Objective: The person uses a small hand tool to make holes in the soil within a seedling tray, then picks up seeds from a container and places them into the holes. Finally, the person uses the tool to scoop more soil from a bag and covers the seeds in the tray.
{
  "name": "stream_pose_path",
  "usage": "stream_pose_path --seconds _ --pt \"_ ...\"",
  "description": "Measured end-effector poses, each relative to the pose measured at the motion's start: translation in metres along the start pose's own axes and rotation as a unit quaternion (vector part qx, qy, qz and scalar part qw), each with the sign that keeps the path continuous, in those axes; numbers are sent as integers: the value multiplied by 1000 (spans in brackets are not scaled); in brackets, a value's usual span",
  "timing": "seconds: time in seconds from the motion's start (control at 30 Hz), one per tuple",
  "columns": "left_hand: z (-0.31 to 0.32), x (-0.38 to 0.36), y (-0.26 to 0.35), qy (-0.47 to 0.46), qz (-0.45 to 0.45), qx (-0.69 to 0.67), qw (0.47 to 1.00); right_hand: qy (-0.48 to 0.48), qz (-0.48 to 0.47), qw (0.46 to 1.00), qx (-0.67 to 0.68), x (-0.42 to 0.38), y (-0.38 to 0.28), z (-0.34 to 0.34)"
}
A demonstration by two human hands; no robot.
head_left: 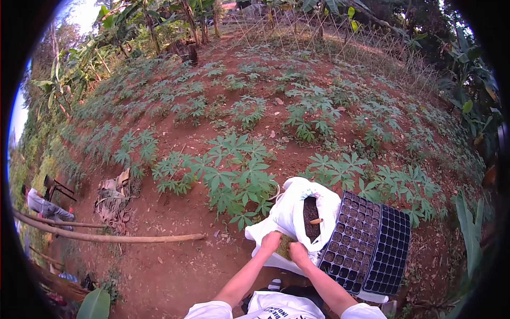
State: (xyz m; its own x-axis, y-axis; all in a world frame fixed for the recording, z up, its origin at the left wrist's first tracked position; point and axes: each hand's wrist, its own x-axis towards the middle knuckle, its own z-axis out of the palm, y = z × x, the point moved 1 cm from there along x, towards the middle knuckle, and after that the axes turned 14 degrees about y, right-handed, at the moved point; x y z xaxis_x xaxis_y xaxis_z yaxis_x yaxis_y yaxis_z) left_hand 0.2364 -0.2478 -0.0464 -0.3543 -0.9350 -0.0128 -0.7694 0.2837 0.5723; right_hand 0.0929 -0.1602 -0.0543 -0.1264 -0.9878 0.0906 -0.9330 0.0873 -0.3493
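Observation:
My left hand (271,242) is closed on the edge of a white sack (264,232), left of a greenish, grainy material (285,246). Just right of that material, my right hand (298,252) is closed too, gripping the same sack's opening. Beyond my hands, a second white sack opening (328,198) shows dark soil (310,212) with a light brown stick-like handle (316,221) in it. To the right stand a black seedling tray with soil-filled cells (353,234) and, beside it, a black tray with dark cells (389,250).
Leafy green plants (234,170) grow in red soil ahead. A long wooden pole (133,238) lies at the left, near crumpled cloth (113,196). A person (48,206) is at the far left. A broad leaf (469,234) rises at the right.

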Motion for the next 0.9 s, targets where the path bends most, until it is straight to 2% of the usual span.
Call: stream_pose_path --seconds 0.13,0.23,0.43,0.53,0.9 --pt "-3 -1 1 8 2 3 1000 3 13 1000 15 1 -1 -1" --pt "-8 -7 3 13 37 17 999 15 30 999 42 2 -6 -8" --pt "-11 -13 0 -47 49 39 997 17 55 997 47 3 -15 -16" --pt "-10 -16 -4 -33 67 21 997 9 75 996 46 1 -19 -19" --pt "0 -19 -14 -28 17 -22 999 34 53 995 81 -8 -12 -11"
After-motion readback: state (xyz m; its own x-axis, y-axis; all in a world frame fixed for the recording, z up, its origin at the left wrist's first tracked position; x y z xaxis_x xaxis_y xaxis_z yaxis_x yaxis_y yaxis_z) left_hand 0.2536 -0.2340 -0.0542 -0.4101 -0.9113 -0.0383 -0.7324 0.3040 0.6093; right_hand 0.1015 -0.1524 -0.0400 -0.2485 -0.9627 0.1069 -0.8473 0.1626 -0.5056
